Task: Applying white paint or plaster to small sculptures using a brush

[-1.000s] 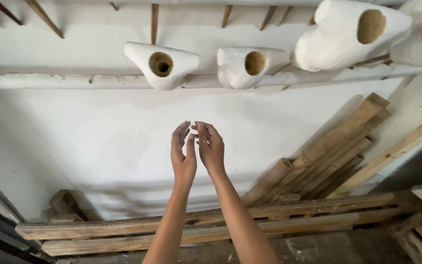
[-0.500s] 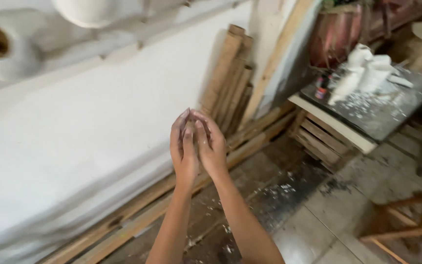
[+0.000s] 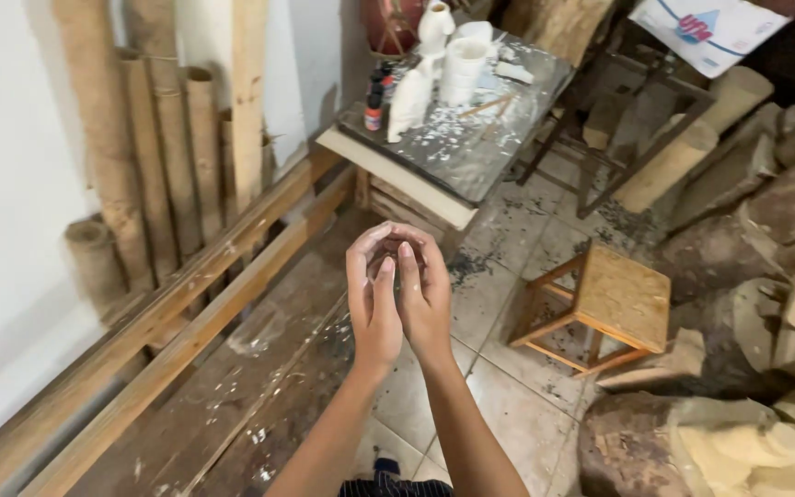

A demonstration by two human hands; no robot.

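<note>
Both hands raised in mid-frame, palms together — left hand [image 3: 373, 308] and right hand [image 3: 425, 296] touching, fingers curled inward at the tips, nothing visible between them. Below them: tiled floor [image 3: 499, 368] flecked with white debris. A small wooden stool [image 3: 614, 299] stands just right of the hands. Beyond, a work table [image 3: 471, 147] carries white ceramic pieces [image 3: 411, 97] and small paint bottles [image 3: 374, 110]. Bamboo poles [image 3: 154, 147] lean against the white wall — left side.
</note>
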